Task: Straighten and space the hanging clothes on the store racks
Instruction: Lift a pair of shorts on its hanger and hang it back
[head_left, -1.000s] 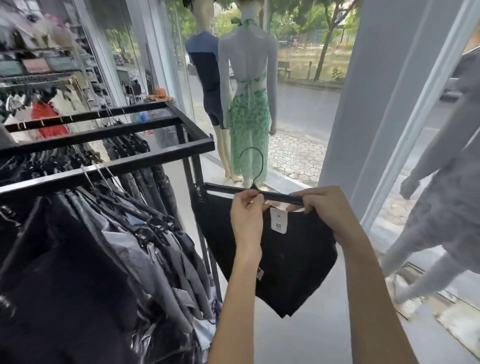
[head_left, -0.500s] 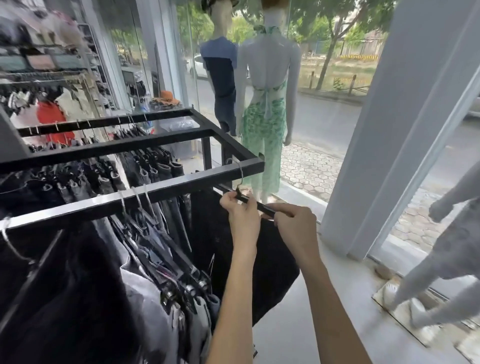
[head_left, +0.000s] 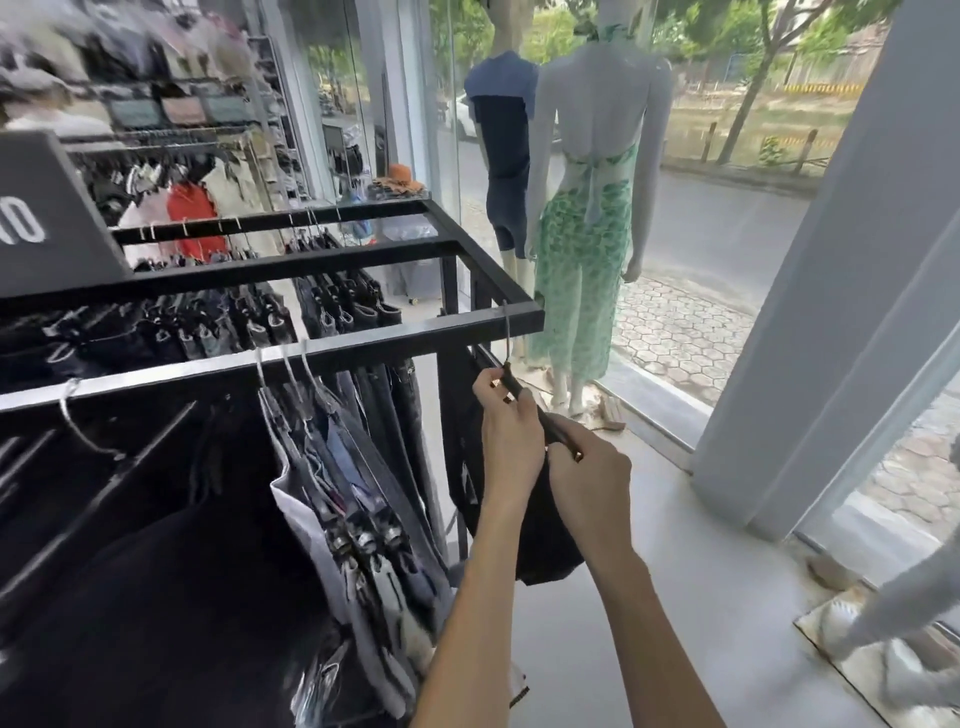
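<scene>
A black garment (head_left: 540, 535) hangs from a black clip hanger (head_left: 511, 387) whose metal hook sits over the right end of the black rack's front rail (head_left: 363, 340). My left hand (head_left: 506, 436) grips the hanger bar near its hook. My right hand (head_left: 589, 483) grips the hanger's near end and the garment's top edge. To the left on the same rail, several dark trousers and jeans (head_left: 363, 467) hang close together on wire hangers, and a large black garment (head_left: 130, 545) fills the lower left.
A second rail (head_left: 291, 270) behind carries more dark folded jeans. Two mannequins (head_left: 587, 208) stand at the shop window, and a grey pillar (head_left: 831, 291) rises to the right. Another mannequin's legs (head_left: 893, 623) show at the lower right. Wall shelves hold clothes far left.
The black garment on its hanger went from held out in front of me onto the right end of the front rail. Both hands stayed on the hanger and moved toward the rack.
</scene>
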